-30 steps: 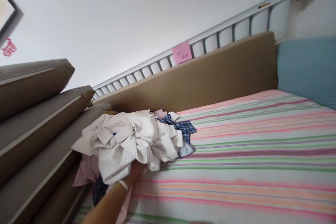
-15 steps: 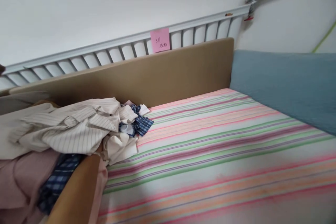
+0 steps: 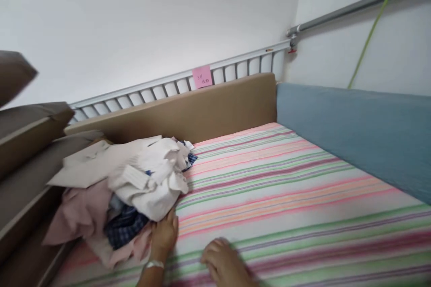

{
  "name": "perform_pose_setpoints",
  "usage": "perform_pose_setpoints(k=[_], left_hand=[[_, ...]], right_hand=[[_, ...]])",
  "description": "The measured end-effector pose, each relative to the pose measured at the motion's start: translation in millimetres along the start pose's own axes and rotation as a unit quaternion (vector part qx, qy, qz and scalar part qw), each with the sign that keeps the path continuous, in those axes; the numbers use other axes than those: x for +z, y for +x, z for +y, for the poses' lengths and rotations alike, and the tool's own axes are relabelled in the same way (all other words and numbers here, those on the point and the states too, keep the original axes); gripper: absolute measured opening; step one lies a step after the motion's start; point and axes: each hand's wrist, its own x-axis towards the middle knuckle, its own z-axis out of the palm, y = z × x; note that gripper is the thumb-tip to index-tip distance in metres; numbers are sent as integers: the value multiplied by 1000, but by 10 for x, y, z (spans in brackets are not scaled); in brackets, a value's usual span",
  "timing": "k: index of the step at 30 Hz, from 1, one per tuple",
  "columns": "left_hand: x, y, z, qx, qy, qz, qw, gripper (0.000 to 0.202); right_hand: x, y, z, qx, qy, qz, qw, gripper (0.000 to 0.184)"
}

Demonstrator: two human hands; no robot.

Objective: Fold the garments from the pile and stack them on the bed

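1. Pile of clothes. The white garment (image 3: 158, 179), with faint stripes, lies uppermost on the left part of the striped sheet (image 3: 269, 197). A dusky pink cloth (image 3: 84, 213) spreads beside it toward the stacked cushions (image 3: 37, 136); a dark plaid cloth (image 3: 124, 228) and a paler pink cloth (image 3: 133, 251) show along the near edge.

2. Left hand (image 3: 164, 233). It wears a pale wristband (image 3: 155, 263) and lies against the near right edge of the pile, its fingers pointing toward the lower fold of the white garment. The cloth and some blur obscure the fingertips, so whether they grip or merely touch cannot be told.

3. Right hand (image 3: 224, 260). It is near the left hand but apart from it, over the sheet at the lower edge of the view. The fingers are loosely bent, with nothing visible in them.

4. Handling. The garments appear thin, soft and light; each should sag and crease rather than hold a shape. Neither slipperiness nor fragility seems a concern, though overlapping layers may drag one another along.

5. Place of hold. The white garment's overhanging near right fold seems the most accessible grip; two separated points along one edge would probably spread it better than a central pinch.

6. Surroundings. A beige panel (image 3: 202, 110) stands behind the pile, before a radiator (image 3: 148, 95) bearing a pink note (image 3: 202, 77); a blue panel (image 3: 346, 134) adjoins at right.
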Motion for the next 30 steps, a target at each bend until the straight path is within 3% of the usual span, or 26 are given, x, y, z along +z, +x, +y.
perform_pose_setpoints(k=[4, 9, 12, 16, 19, 21, 24, 27, 28, 30], left_hand=[[258, -932, 138, 5, -7, 38, 999, 52], [238, -1774, 187, 32, -27, -2, 999, 55], [174, -2091, 261, 37, -25, -44, 998, 65], [203, -2383, 304, 57, -65, -89, 992, 69], [276, -2518, 267, 89, -178, -91, 976, 50], [272, -2539, 239, 86, -320, -98, 938, 39], [89, -2427, 216, -17, -557, -131, 820, 63], [-286, -2212, 199, -137, -715, -126, 673, 68], [-427, -2145, 191, -153, -746, -109, 639, 66], [-691, -2038, 170, -160, -777, -64, 605, 65]], right_hand=[[-271, -344, -356, -7, -25, -15, 1000, 31], [-322, -1046, -571, 0, -80, -66, 995, 55], [-405, -1550, -629, 40, -82, -85, 992, 65], [-559, -2079, -676, 150, 14, -98, 984, 42], [-654, -2297, -646, 203, 156, -49, 966, 31], [-744, -2373, -601, 248, 243, -9, 938, 34], [-968, -2384, -541, 337, 338, 37, 878, 55], [-1255, -2237, -541, 361, 381, 102, 845, 68], [-1345, -2157, -557, 370, 390, 119, 835, 69], [-1498, -1974, -602, 385, 405, 141, 817, 72]])
